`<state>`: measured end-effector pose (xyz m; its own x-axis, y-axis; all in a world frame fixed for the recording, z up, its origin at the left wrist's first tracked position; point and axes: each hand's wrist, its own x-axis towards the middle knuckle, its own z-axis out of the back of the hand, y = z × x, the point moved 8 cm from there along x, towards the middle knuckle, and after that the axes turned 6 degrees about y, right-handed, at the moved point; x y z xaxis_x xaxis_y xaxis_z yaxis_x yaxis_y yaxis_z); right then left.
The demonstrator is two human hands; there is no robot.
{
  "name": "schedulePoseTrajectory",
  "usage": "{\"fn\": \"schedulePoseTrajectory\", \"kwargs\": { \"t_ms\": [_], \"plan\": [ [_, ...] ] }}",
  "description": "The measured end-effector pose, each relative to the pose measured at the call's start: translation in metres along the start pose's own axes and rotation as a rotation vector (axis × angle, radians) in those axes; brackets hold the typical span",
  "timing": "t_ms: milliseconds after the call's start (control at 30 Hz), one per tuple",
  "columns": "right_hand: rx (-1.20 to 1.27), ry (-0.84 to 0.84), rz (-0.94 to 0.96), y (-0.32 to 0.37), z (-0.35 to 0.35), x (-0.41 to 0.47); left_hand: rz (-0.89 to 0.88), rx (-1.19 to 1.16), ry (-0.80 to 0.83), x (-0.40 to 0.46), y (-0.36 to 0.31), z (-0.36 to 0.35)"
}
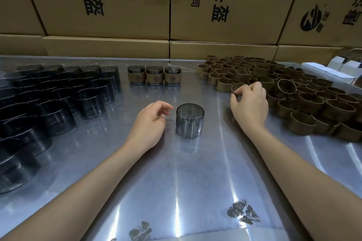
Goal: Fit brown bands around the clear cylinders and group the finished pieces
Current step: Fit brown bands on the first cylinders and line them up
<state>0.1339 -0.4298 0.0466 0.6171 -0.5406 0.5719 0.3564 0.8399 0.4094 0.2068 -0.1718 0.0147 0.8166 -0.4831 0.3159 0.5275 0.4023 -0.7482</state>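
Note:
A smoky clear cylinder (189, 121) stands alone on the metal table (195, 182), mouth down. Just left of it hovers my left hand (150, 121), fingers loosely curled and holding nothing, a small gap from the glass. My right hand (249, 101) reaches to the near edge of the pile of brown bands (293, 94) and pinches one brown band (237, 86) between thumb and fingers. Three finished cylinders with brown bands (154, 75) stand in a row at the back centre. A large group of bare cylinders (54, 100) fills the left side.
Stacked cardboard boxes (121, 6) form a wall along the table's far edge. Small white boxes (333, 70) sit at the far right behind the bands. Worn dark patches (243, 212) mark the table near me.

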Motion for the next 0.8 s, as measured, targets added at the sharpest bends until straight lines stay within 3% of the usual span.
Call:
{"fn": "schedulePoseTrajectory", "kwargs": {
  "t_ms": [233,400,600,800],
  "plan": [
    [0.334,-0.112,0.191,0.046,0.039,-0.055,-0.046,-0.019,-0.040,-0.005,-0.013,0.006],
    [0.457,-0.164,0.419,0.092,0.066,-0.095,-0.077,-0.268,-0.001,-0.012,-0.023,0.004],
    [0.492,0.088,0.441,0.103,0.041,-0.098,-0.031,-0.539,0.339,-0.017,-0.039,-0.031],
    [0.654,0.357,0.386,0.103,0.016,-0.099,-0.050,-0.483,0.325,-0.024,-0.039,-0.030]
  ]
}}
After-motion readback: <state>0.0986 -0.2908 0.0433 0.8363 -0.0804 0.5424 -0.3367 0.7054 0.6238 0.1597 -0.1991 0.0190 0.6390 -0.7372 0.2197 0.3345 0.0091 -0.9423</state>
